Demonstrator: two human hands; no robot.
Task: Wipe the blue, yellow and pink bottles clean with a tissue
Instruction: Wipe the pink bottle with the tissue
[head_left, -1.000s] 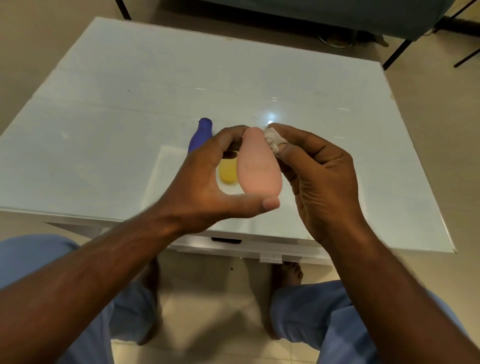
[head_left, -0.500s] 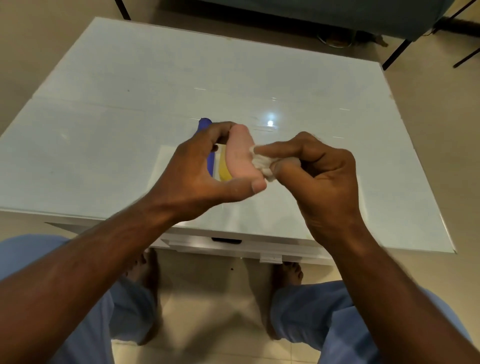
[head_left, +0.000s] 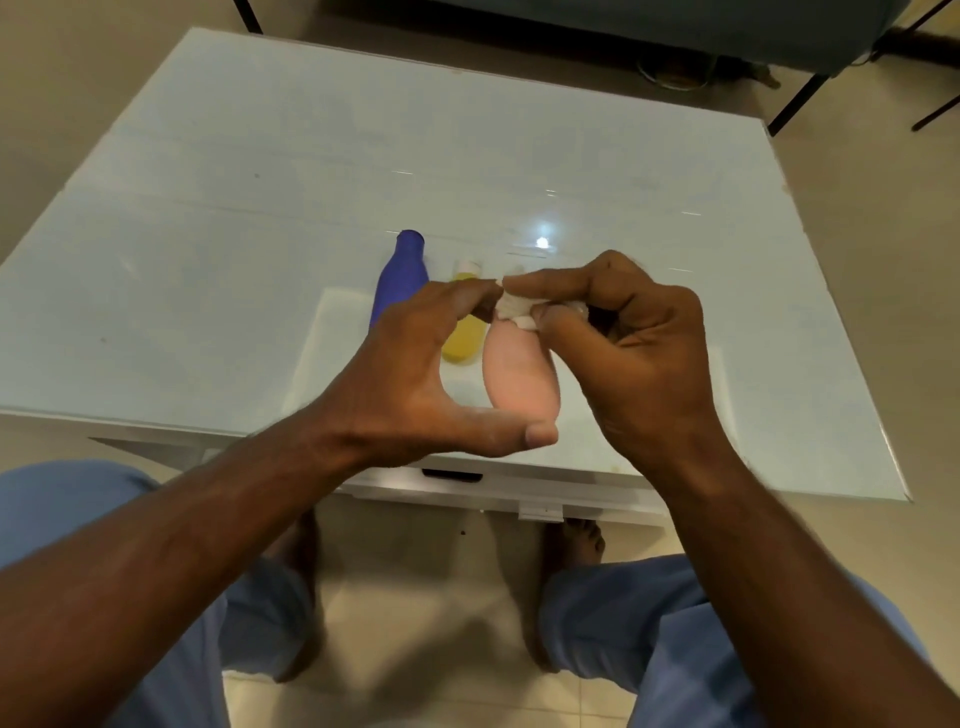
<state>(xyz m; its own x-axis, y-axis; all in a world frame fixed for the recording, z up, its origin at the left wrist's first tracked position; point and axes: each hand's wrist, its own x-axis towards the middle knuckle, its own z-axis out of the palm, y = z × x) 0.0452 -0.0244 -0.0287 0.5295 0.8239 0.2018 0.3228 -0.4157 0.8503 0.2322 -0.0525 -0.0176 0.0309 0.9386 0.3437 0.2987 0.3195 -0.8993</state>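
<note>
Head view: your left hand (head_left: 415, 384) grip clamps pink bottle (head_left: 522, 379) end to end; right hand (head_left: 639, 353) pinches tissue (head_left: 514, 307) at neck. Rotate bottle, wipe downward.

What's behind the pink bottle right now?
Behind the pink bottle, the yellow bottle and blue bottle lie on the table. The left hand covers their lower parts; the tissue in the right hand hides the pink bottle's top.

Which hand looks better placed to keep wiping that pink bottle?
Probably the right hand: it pinches the tissue against the pink bottle top, while the left hand grips the bottle.
</note>
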